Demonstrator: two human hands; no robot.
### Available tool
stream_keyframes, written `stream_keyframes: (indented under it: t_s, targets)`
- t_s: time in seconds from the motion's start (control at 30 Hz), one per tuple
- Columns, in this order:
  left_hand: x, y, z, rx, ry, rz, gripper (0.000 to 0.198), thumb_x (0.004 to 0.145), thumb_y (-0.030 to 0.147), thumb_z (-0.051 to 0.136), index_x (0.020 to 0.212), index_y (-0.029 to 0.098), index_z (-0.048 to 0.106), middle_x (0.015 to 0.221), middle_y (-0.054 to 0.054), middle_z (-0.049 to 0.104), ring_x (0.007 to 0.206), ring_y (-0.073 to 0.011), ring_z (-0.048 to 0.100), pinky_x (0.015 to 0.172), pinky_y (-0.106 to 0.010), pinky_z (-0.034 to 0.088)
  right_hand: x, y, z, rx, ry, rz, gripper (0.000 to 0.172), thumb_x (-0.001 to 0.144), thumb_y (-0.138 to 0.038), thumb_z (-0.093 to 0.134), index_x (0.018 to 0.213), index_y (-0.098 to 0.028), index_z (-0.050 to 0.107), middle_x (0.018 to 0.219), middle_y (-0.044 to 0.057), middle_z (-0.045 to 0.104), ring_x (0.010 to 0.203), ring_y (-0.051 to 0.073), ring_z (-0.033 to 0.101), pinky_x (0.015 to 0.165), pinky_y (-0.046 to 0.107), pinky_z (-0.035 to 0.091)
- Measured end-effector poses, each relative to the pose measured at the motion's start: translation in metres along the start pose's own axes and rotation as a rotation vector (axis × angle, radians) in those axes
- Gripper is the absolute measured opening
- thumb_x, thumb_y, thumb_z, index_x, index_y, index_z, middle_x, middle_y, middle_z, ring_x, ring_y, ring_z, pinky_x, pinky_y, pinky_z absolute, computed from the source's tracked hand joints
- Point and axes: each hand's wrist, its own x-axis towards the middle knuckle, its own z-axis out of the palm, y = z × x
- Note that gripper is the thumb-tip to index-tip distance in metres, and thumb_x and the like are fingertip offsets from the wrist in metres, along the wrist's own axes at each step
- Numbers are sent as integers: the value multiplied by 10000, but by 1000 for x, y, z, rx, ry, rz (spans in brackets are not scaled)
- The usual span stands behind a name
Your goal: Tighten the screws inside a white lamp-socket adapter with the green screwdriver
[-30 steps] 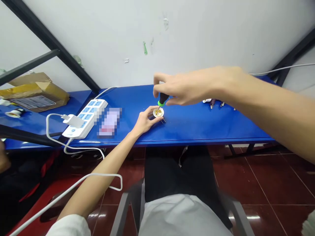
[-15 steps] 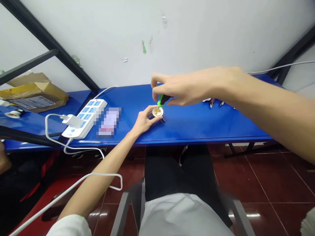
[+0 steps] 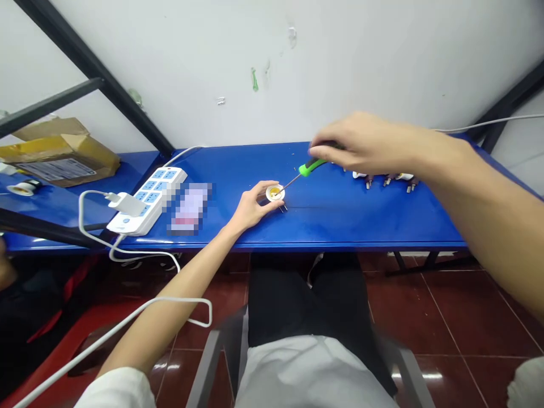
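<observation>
My left hand rests on the blue table and pinches a small round white lamp socket with a brass centre, its two metal pins sticking out to the right. My right hand is closed on a screwdriver with a green and black handle. It is held slanted, with the thin metal tip pointing down-left and lying just right of the socket's rim.
A white power strip with blue outlets and a plugged-in charger lies at the left, beside a blurred pinkish object. Several small white plug parts lie beyond my right hand. A cardboard box sits far left. A white cable loops below.
My right hand has drawn the screwdriver up and to the right, away from the socket's centre, and tilted it from upright to slanted. My left hand has kept its hold on the socket.
</observation>
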Motion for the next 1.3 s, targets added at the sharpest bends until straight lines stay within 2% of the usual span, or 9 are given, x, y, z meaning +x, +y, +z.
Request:
stream_keyframes:
  t_s: [0.1, 0.17, 0.27, 0.37, 0.47, 0.57, 0.7, 0.9, 1.3]
  targets:
    - [0, 1, -1, 21, -3, 18, 635, 830, 500, 875, 1366, 227, 672, 1310, -91, 801, 1241, -266, 763, 1159, -460, 586, -36, 14, -9, 115, 104, 331, 276, 1079, -369, 604, 1094, -183, 808, 785, 82, 726, 605, 162, 587, 649, 378, 423]
    - [1, 0, -2, 36, -1, 33, 621, 834, 502, 872, 1358, 230, 680, 1334, -98, 786, 1252, -264, 751, 1174, -471, 571, -56, 32, 2, 489, 198, 495, 339, 1112, -403, 544, 1213, -180, 778, 833, 110, 726, 676, 169, 642, 686, 390, 464]
    - [4, -4, -4, 51, 11, 75, 569, 833, 530, 866, 1303, 237, 737, 1347, -110, 747, 1225, -259, 734, 1119, -469, 605, -67, 56, 40, 1004, 144, 531, 201, 945, -397, 791, 1003, -207, 764, 847, 95, 711, 707, 169, 642, 691, 378, 497]
    - [12, -8, -8, 58, -7, 126, 578, 821, 552, 873, 1311, 264, 764, 1297, -99, 709, 1186, -248, 717, 1044, -454, 640, -51, 61, 84, 1201, 87, 531, 341, 749, -333, 906, 983, -235, 679, 850, 15, 663, 791, 198, 684, 776, 392, 568]
    - [23, -9, -12, 104, -52, 157, 587, 822, 562, 873, 1329, 283, 772, 1229, -84, 700, 1127, -236, 711, 1012, -446, 644, -16, 53, 111, 1002, 99, 421, 353, 736, -265, 859, 965, -236, 592, 889, -1, 664, 776, 185, 656, 793, 396, 561]
    - [31, -9, -12, 160, -69, 190, 564, 834, 570, 863, 1316, 288, 784, 1192, -82, 700, 1100, -240, 704, 991, -436, 634, 19, 45, 123, 835, -46, 238, 414, 752, -284, 837, 1092, -231, 607, 901, -11, 658, 843, 204, 641, 850, 406, 547]
    - [34, -14, -10, 197, 12, 235, 522, 839, 559, 865, 1282, 291, 795, 1137, -71, 666, 1067, -230, 690, 991, -424, 612, 45, 47, 140, 716, -78, 106, 420, 715, -349, 863, 999, -246, 571, 951, 2, 634, 880, 224, 593, 836, 407, 528]
    - [30, -17, -4, 159, 26, 213, 491, 828, 543, 883, 1215, 263, 769, 1105, -62, 664, 1016, -228, 685, 941, -416, 625, 45, 56, 167, 717, 16, 101, 397, 787, -446, 797, 929, -268, 472, 979, 22, 648, 858, 228, 563, 837, 410, 507]
    - [31, -7, -2, 113, 1, 61, 666, 706, 603, 954, 1290, 320, 804, 1132, -65, 630, 1149, -286, 654, 1034, -480, 603, 39, 61, 167, 656, 71, 105, 544, 764, -641, 854, 931, -287, 476, 941, 17, 626, 865, 248, 561, 844, 423, 521]
